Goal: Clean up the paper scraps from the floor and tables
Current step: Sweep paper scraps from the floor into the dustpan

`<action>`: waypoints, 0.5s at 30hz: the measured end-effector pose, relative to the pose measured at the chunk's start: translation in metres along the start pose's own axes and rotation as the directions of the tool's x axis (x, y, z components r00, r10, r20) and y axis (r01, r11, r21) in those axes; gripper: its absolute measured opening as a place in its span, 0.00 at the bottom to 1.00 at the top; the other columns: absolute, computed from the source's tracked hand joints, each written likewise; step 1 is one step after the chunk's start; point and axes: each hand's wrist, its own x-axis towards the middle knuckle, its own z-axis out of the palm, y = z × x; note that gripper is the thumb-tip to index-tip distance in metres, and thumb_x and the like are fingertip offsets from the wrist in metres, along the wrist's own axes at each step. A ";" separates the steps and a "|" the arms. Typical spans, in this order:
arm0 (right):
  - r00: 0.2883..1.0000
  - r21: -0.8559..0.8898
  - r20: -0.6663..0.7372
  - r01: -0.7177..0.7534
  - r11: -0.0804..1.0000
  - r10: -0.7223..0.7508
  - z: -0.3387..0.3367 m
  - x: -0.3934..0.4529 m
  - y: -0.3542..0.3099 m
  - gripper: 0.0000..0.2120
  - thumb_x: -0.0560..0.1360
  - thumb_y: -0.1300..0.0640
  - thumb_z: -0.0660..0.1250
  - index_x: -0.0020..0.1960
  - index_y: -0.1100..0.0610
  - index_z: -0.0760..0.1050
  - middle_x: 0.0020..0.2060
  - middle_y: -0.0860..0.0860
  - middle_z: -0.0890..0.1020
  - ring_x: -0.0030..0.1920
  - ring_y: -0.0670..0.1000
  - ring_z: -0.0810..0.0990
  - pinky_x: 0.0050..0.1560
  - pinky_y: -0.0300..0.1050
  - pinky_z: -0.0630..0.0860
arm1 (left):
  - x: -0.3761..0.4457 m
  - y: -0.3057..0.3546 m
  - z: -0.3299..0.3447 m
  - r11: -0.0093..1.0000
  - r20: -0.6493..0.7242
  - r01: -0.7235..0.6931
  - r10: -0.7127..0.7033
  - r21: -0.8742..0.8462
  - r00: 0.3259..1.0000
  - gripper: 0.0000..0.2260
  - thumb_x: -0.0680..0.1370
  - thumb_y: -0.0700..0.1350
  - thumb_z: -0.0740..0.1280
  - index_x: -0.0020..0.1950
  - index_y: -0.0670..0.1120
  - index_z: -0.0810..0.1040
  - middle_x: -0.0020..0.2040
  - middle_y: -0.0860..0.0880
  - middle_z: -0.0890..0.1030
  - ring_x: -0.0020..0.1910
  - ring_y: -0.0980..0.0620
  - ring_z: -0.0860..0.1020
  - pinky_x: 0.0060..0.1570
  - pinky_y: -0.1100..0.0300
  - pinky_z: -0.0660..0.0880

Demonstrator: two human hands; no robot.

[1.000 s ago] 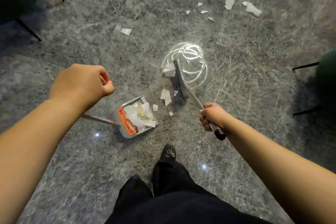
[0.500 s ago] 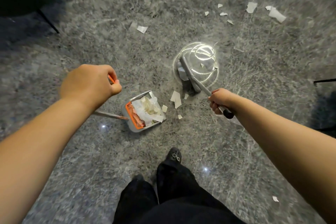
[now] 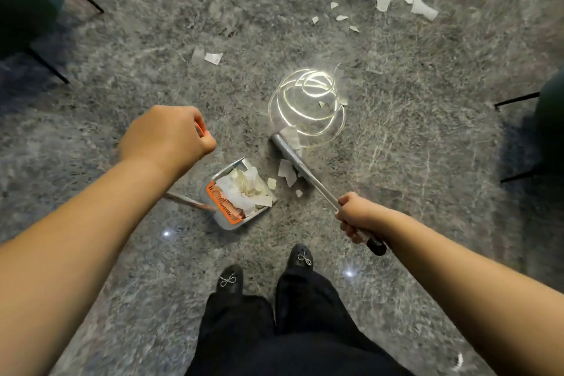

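My left hand [image 3: 164, 136] grips the orange top of the dustpan's long handle. The grey dustpan [image 3: 227, 223], with an orange comb strip, stands on the grey stone floor and holds a heap of white paper scraps [image 3: 244, 186]. My right hand [image 3: 358, 215] grips the broom's metal handle near its black end. The broom head [image 3: 288, 146] rests on the floor just right of the pan's mouth. A few scraps [image 3: 287, 172] lie between broom and pan. Several more scraps [image 3: 422, 9] are scattered farther off, at the top.
A dark green chair [image 3: 27, 0] with thin black legs stands at the upper left; another chair [image 3: 549, 119] is at the right edge. A bright ceiling light reflects on the floor [image 3: 308, 104] beyond the broom. My two black shoes [image 3: 300, 258] stand below the pan.
The broom head has swept closer to the dustpan, pushing scraps toward its mouth. My right hand pulled back toward me. The dustpan stayed put.
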 end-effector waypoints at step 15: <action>0.998 0.280 0.059 0.011 0.960 -0.028 0.132 -0.051 0.027 0.10 0.79 0.64 0.56 0.58 0.56 0.63 0.33 0.56 0.72 0.20 0.46 0.69 0.23 0.38 0.69 | -0.014 -0.007 -0.007 0.922 0.126 -0.386 0.379 0.036 0.917 0.05 0.73 0.54 0.68 0.40 0.55 0.77 0.42 0.50 0.81 0.42 0.47 0.76 0.38 0.58 0.69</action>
